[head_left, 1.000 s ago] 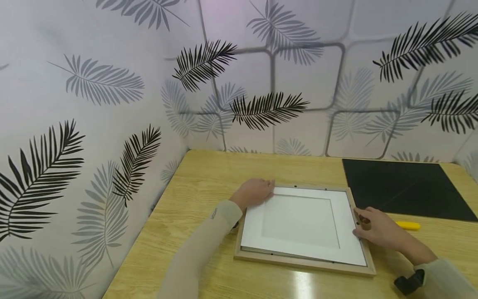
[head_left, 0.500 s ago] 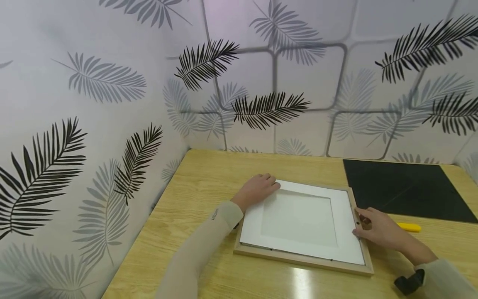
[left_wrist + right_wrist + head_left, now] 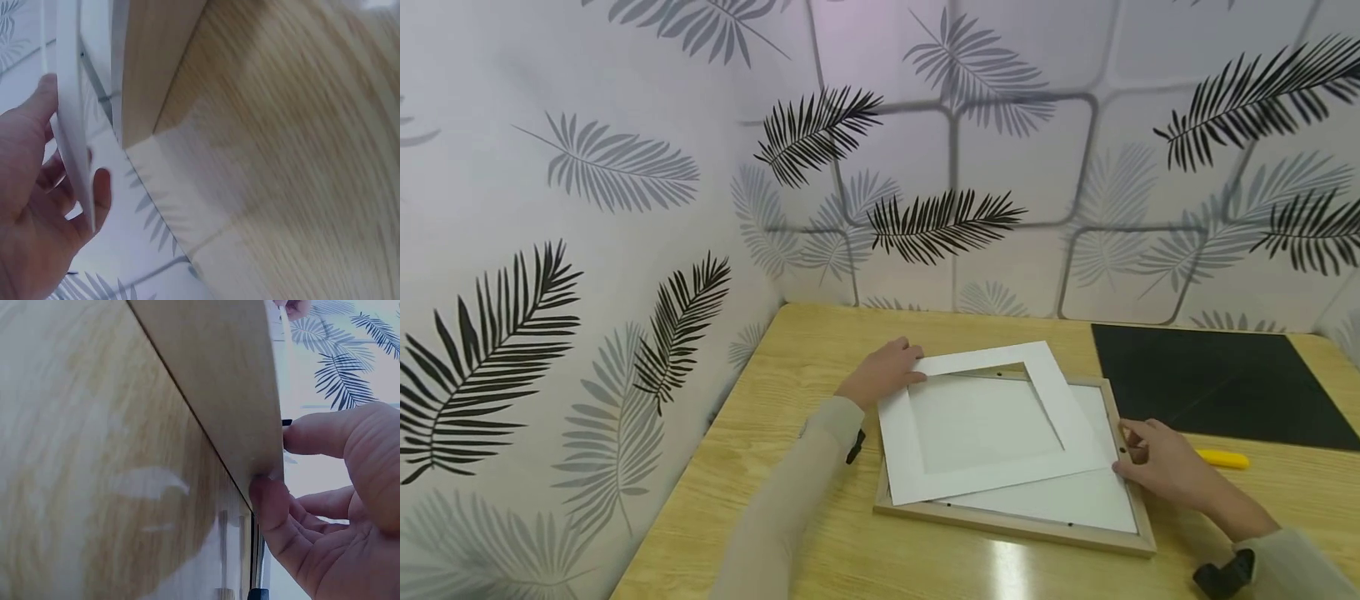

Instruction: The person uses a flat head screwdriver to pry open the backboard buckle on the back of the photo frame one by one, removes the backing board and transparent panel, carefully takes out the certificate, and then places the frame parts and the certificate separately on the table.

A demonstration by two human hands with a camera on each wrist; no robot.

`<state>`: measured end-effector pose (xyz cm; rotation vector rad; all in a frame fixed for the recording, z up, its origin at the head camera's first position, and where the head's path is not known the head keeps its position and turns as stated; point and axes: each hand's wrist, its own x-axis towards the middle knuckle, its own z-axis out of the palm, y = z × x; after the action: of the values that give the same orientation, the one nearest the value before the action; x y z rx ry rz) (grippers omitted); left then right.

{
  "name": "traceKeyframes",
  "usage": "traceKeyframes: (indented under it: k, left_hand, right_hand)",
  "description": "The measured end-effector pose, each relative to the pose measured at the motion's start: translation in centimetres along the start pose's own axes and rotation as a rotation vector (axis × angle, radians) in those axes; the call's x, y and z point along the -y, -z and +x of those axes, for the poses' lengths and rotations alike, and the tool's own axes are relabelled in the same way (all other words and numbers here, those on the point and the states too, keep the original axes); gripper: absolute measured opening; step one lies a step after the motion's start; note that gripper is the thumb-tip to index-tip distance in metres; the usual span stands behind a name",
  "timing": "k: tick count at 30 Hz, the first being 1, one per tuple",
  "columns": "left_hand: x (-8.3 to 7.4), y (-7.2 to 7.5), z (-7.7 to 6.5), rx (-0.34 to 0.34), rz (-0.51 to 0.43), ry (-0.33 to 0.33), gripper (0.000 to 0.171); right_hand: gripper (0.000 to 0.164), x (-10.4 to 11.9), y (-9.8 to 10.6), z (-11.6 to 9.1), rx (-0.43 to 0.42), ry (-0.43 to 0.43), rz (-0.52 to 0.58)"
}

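Note:
A light wooden picture frame (image 3: pixel 1015 527) lies flat on the table, with a white panel (image 3: pixel 1045 504) inside it. A white mat board (image 3: pixel 1071 417) with a rectangular window sits turned and raised over the frame. My left hand (image 3: pixel 883 373) pinches the mat board's far left corner; in the left wrist view the board (image 3: pixel 72 119) passes between thumb and fingers, beside the frame's wooden side (image 3: pixel 147 69). My right hand (image 3: pixel 1172 467) grips the frame's right rail; in the right wrist view its fingers touch the rail's outer side (image 3: pixel 219 381) and top edge.
A black mat (image 3: pixel 1210 379) lies at the back right of the wooden table (image 3: pixel 820 358). Behind my right hand is a yellow-handled object (image 3: pixel 1222 458), partly hidden. Small dark tabs (image 3: pixel 1070 524) dot the frame's inner edge. A patterned wall (image 3: pixel 917 275) borders the table.
My left hand has lifted the mat board out of the frame's recess and turned it, its right side swinging toward the back. The panel beneath now shows. My right hand stays at the rail.

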<state>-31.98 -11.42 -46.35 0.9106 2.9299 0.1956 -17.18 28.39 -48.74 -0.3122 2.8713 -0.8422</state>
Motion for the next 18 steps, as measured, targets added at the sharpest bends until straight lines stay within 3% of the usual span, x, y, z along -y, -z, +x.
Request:
traceKeyframes:
  k: [4,7,11,14,18]
  left_hand:
    - [1.1,0.5,-0.7,0.025,-0.08,0.045,0.045]
    - [2.0,0.8,-1.1,0.039,-0.196,0.098,0.048]
    - [3.3,1.3,-1.9,0.081,-0.474,0.151,0.046]
    - [4.1,1.7,-2.6,0.102,-0.697,0.169,0.056]
    - [4.2,1.4,-3.4,0.048,-0.971,0.256,0.046]
  right_hand:
    - [0.075,0.0,0.3,0.1,0.033,-0.022,0.008]
    - [0.075,0.0,0.4,0.1,0.05,-0.038,0.019]
    - [0.072,-0.3,0.3,0.0,0.059,-0.037,0.029]
    - [0.07,-0.6,0.2,-0.2,0.055,-0.027,0.037]
    - [0.068,-0.8,0.3,-0.5,0.047,-0.014,0.044]
